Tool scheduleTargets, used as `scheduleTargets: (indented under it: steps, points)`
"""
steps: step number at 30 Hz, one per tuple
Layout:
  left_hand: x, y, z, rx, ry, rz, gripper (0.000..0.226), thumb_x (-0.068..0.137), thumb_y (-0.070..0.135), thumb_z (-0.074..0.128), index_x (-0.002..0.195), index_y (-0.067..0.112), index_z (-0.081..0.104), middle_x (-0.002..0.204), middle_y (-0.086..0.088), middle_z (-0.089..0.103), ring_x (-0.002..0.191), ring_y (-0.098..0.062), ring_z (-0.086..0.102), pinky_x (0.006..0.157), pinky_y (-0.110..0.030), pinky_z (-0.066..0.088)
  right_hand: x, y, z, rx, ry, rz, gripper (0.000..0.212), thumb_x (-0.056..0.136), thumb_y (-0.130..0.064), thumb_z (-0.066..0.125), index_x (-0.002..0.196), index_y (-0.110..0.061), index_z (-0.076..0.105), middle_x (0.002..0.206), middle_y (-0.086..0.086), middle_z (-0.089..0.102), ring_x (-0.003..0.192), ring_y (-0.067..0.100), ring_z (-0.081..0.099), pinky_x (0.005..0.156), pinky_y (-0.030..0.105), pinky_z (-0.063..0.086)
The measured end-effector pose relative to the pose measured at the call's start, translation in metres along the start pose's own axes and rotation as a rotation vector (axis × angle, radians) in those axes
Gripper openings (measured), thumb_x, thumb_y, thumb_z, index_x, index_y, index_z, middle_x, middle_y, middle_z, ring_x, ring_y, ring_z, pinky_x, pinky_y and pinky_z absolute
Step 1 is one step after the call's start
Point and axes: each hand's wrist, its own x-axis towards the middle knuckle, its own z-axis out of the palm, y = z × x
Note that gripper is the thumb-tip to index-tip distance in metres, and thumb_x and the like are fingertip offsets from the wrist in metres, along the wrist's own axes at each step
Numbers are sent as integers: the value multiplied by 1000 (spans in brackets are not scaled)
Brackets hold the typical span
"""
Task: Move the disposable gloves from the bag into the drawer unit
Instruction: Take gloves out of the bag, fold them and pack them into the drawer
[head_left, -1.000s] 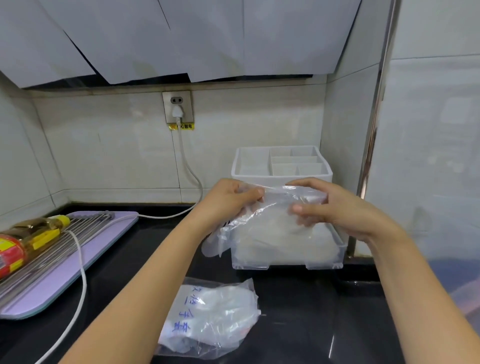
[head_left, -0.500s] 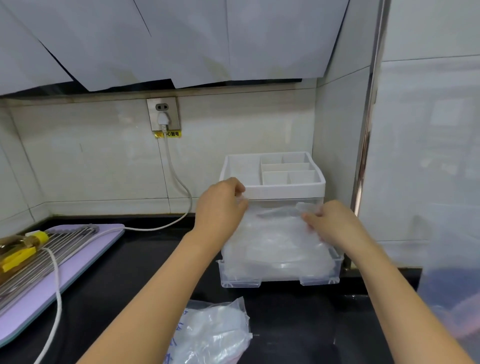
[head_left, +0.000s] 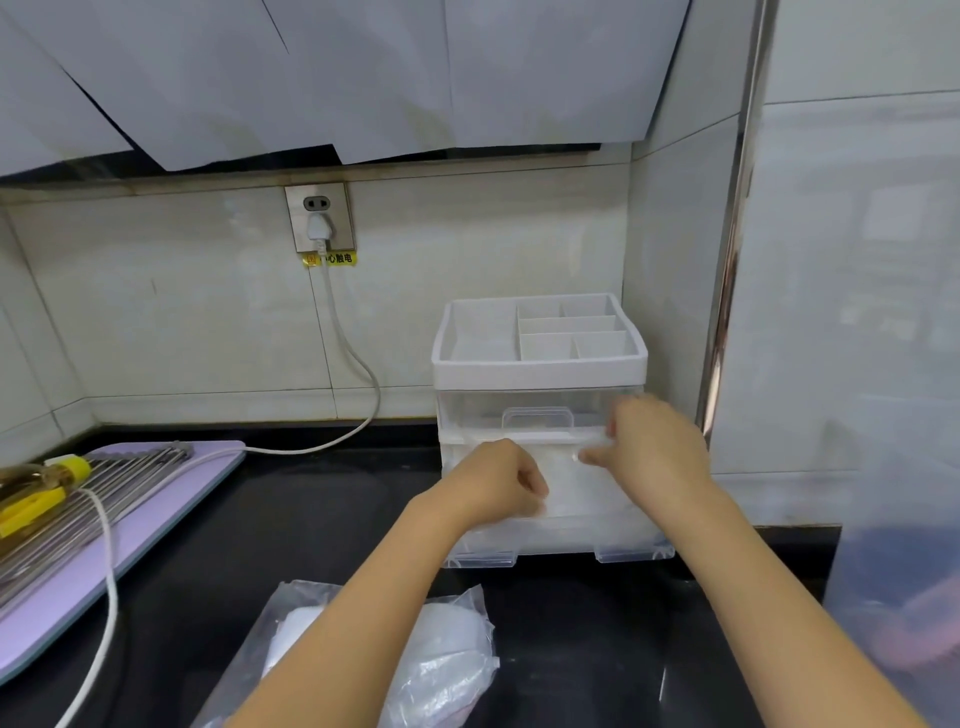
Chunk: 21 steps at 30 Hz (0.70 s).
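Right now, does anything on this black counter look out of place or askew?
The yellow-capped bottle of amber liquid lies on its side on the steel-rod rack, and the white power cord trails over that rack. The clear plastic lower drawer stands pulled out, which fits the task.

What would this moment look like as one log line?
left hand: curled, over gloves | right hand: at gloves | drawer: pulled out | bag: on counter

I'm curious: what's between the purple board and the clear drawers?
Head view: bare black counter, with a white cord lying along its back edge.
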Motion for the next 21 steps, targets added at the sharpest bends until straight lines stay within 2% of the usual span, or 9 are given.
scheduleTargets:
  steps: [3, 5, 6, 8, 11, 15, 17, 19, 21]
  points:
    - [3, -3, 0, -30, -27, 4, 15, 82, 17, 70, 98, 16, 71, 90, 10, 64, 81, -3, 59, 60, -5, 40, -8, -11, -10, 198, 146, -183, 21, 82, -25, 72, 87, -18, 53, 92, -3, 51, 83, 16, 48, 64, 27, 36]
    - [4, -4, 1, -24, -43, 5, 6, 83, 18, 70, 89, 18, 69, 83, 11, 63, 74, -1, 57, 55, -3, 39, -12, -20, -9, 322, -14, -265, 5, 85, -17, 65, 81, -18, 62, 81, -7, 58, 75, 10, 53, 58, 18, 39]
    - [4, -4, 1, -16, -44, 0, 4, 83, 19, 69, 81, 19, 65, 75, 11, 60, 67, -1, 54, 52, -4, 37, -13, -24, -4, 310, -141, -279, 10, 88, -15, 59, 82, -16, 67, 78, -5, 61, 70, 9, 53, 55, 12, 37]
    - [5, -3, 3, -7, -50, -13, 15, 82, 21, 68, 72, 14, 59, 67, 4, 53, 60, -10, 46, 55, -12, 36, -12, -27, 10, 241, -366, -253, 23, 91, -10, 48, 94, -9, 70, 84, 2, 64, 69, 13, 53, 55, 15, 37]
    - [5, -1, 3, -6, -76, -25, 22, 81, 21, 68, 85, 0, 64, 79, -9, 57, 72, -17, 46, 68, -27, 41, -7, -28, 24, 221, -520, -188, 30, 92, -7, 42, 111, -9, 66, 102, 9, 65, 83, 19, 56, 64, 24, 41]
    - [9, -3, 1, 65, -122, -37, 30, 84, 20, 69, 112, 11, 64, 109, -6, 64, 92, -16, 55, 84, -26, 44, -1, -20, 28, 207, -571, -114, 32, 94, -13, 41, 114, -6, 64, 116, 10, 64, 96, 21, 59, 79, 27, 47]
    - [11, -2, 1, 168, -124, -80, 37, 86, 26, 66, 118, 10, 58, 111, -6, 61, 100, -22, 55, 85, -29, 44, 2, -14, 29, 175, -591, -70, 34, 91, -15, 44, 117, -5, 63, 120, 10, 63, 108, 24, 59, 88, 32, 49]
    - [10, -1, 1, 207, -113, -109, 34, 87, 31, 62, 115, 11, 58, 111, -9, 61, 105, -26, 54, 88, -31, 42, 4, -9, 31, 149, -588, -49, 19, 88, -19, 50, 93, -6, 64, 94, 7, 64, 87, 21, 61, 69, 27, 46]
    - [9, 2, 2, 226, -109, -123, 35, 89, 32, 58, 117, 12, 57, 115, -10, 60, 110, -27, 52, 93, -31, 40, 3, -9, 30, 150, -551, -20, 27, 87, -23, 58, 64, -13, 46, 65, 1, 44, 59, 15, 43, 52, 23, 31]
